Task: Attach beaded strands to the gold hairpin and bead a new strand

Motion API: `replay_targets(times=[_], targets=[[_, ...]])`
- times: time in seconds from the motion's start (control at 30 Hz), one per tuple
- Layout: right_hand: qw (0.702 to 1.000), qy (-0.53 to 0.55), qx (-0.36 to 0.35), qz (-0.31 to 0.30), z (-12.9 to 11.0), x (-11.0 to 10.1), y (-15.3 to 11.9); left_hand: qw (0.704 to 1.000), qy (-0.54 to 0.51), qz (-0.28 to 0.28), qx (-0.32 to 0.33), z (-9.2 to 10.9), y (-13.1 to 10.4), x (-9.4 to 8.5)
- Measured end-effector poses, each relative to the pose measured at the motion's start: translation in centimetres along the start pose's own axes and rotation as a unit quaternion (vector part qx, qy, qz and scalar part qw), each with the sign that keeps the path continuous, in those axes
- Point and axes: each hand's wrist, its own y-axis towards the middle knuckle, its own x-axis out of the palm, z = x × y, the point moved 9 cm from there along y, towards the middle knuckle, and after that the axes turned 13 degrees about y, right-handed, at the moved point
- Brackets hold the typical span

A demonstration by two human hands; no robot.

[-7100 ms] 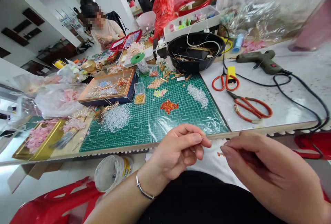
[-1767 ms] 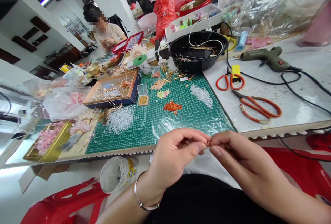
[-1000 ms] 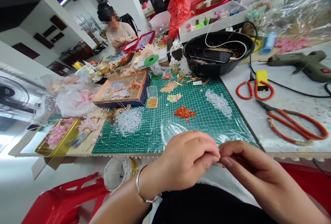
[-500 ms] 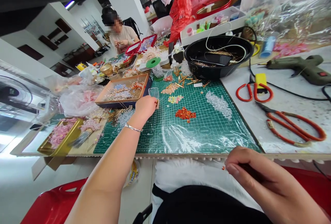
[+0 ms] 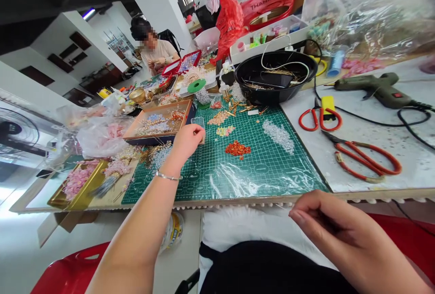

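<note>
My left hand [image 5: 186, 143] reaches over the cutting mat with thumb and fingers pinched together, at a small clear plastic box [image 5: 197, 124]. Whatever is in that pinch is too small to make out. Close to the table's front edge, my right hand [image 5: 335, 228] has its fingertips pressed together, and a thin wire [image 5: 282, 206] faintly shows at their tips. On the green cutting mat [image 5: 272, 171] lie piles of orange beads [image 5: 238, 148], yellow and pink pieces [image 5: 225, 131], peach pieces [image 5: 219, 118] and clear beads [image 5: 278, 136].
An open box [image 5: 159, 122] of beaded sprigs stands left of the mat, near a gold tray [image 5: 73, 185] of pink flowers. A black basin [image 5: 275, 76] is behind. Rightward lie pliers [image 5: 367, 158], red-handled cutters [image 5: 319, 117] and a glue gun [image 5: 377, 89]. A person sits across [image 5: 158, 51].
The view has shifted slightly. My left hand has drawn back a little from the clear box's near end. A small orange bit near my right fingertips no longer shows.
</note>
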Motion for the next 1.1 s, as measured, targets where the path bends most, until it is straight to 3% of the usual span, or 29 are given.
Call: replay_targets(times=[0.1,0.17,0.23,0.3,0.33,0.4,0.47,0.67,1.1], targets=[[0.999,-0.012,-0.031,0.041,-1.0,-1.0,-0.2,0.989,-0.134,-0.059,0.031,5.2,-4.9,2.1],[0.995,-0.037,-0.071,0.054,-2.3,-1.3,-0.4,0.964,-0.231,-0.121,0.05,8.9,-8.7,4.1],[0.99,-0.069,-0.11,0.055,-3.5,-1.2,-0.5,0.814,-0.521,-0.256,0.016,12.3,-12.5,6.6],[0.983,-0.101,-0.141,0.056,-4.5,-1.2,-0.7,0.697,-0.648,-0.305,-0.023,14.3,-14.9,7.5],[0.98,-0.115,-0.152,0.058,-5.0,-1.2,-0.8,0.661,-0.679,-0.317,-0.039,14.8,-15.7,7.6],[0.974,-0.136,-0.174,0.059,-5.7,-1.1,-1.1,0.628,-0.704,-0.327,-0.057,15.3,-16.4,7.7],[0.969,-0.15,-0.185,0.06,-6.2,-1.0,-1.4,0.62,-0.709,-0.328,-0.069,15.3,-16.7,7.6],[0.969,-0.147,-0.192,0.058,-6.5,-1.0,-1.6,0.632,-0.706,-0.311,-0.074,15.0,-17.1,7.4],[0.976,-0.133,-0.164,0.047,-6.0,-0.7,-1.3,0.635,-0.702,-0.314,-0.067,15.0,-17.3,7.4]])
